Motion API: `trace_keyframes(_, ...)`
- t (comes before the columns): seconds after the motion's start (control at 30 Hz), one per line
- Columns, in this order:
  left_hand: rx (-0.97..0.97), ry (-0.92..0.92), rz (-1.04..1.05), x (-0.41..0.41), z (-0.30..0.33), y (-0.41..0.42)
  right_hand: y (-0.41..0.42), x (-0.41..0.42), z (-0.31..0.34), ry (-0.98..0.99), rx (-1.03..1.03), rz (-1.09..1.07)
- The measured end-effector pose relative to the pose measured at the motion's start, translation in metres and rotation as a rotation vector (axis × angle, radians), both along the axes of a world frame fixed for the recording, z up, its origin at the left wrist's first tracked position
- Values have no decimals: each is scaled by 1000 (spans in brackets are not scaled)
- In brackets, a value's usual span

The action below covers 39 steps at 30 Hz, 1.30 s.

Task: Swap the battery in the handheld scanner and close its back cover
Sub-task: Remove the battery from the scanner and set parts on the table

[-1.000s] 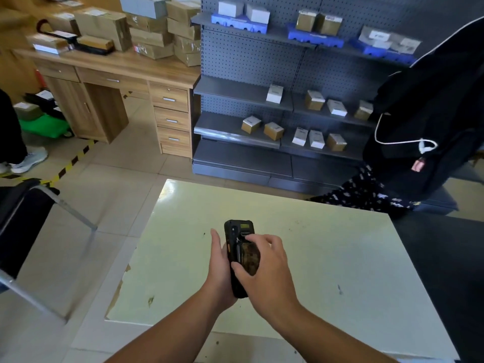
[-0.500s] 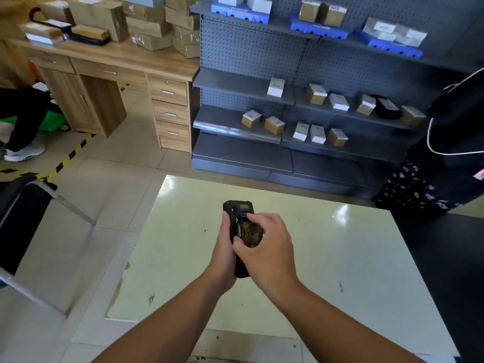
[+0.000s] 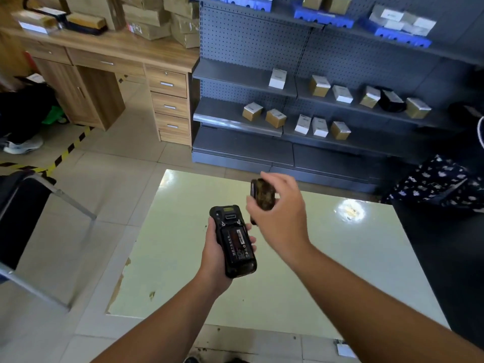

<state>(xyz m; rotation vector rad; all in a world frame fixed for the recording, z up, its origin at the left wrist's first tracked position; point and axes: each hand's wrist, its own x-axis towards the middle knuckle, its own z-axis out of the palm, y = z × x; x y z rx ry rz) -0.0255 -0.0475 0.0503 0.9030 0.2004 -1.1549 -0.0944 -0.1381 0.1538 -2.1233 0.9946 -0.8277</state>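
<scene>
My left hand point(image 3: 214, 254) grips a black handheld scanner point(image 3: 234, 241) above the pale green table point(image 3: 327, 279), its back facing up. The back is uncovered and a black battery point(image 3: 237, 243) with a red label lies in the bay. My right hand point(image 3: 281, 218) is raised up and to the right of the scanner. Its fingers pinch the dark, worn back cover point(image 3: 263, 196), held clear of the device.
Grey metal shelving point(image 3: 243, 116) with small boxes stands beyond the table's far edge. A wooden desk point(image 3: 110, 48) stacked with cartons is at the back left. A dark chair point(image 3: 21, 213) stands at the left. A person in dark clothing point(image 3: 445, 179) is at the right edge.
My right hand was pressed on the scanner's back; it has lifted the back cover off and moved up and right, exposing the battery. The person at the right has moved further out of view.
</scene>
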Motion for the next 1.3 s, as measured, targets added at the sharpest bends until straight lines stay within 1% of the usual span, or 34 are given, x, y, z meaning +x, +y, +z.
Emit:
trace_keyframes(0.1,-11,-9,-45,-1,-3,3,-30,7,6,77,-41,-50)
trace_keyframes(0.17,-28,-7,-66,0,-5,6,-45,-1,-13,215,-24,-68)
trace_keyframes(0.3,-53,53,-78,3,-20,13,-54,-29,-94,583,61,-95)
trace_keyframes(0.4,-48,83,-98,5,-38,20,-48,-45,-151,783,53,-84)
trace_keyframes(0.6,-3,122,-116,9,-67,25,-43,-48,-223,906,-39,-19)
trace_keyframes(0.77,36,132,-129,11,-87,29,-36,-65,-267,941,-39,35)
trace_keyframes(0.9,52,144,-133,13,-98,33,-31,-75,-274,919,-66,71)
trace_keyframes(0.93,52,145,-128,13,-99,33,-29,-73,-268,881,-79,69)
trace_keyframes(0.97,53,142,-126,13,-100,34,-27,-70,-258,780,-88,82)
trace_keyframes(1.0,55,137,-125,14,-101,35,-23,-65,-244,628,-104,139)
trace_keyframes(1.03,59,135,-124,14,-100,35,-18,-60,-226,460,-143,253)
trace_keyframes(1.07,69,137,-122,14,-98,36,-10,-55,-206,331,-200,408)
trace_keyframes(1.1,83,143,-125,14,-97,37,-2,-51,-186,258,-263,569)
trace_keyframes(1.13,97,153,-135,14,-94,37,4,-48,-168,234,-313,700)
trace_keyframes(1.17,109,168,-146,14,-90,38,8,-47,-156,240,-341,782)
trace_keyframes(1.2,116,180,-157,13,-86,37,10,-47,-149,263,-358,820)
trace_keyframes(1.3,121,184,-186,11,-75,35,9,-48,-142,363,-406,839)
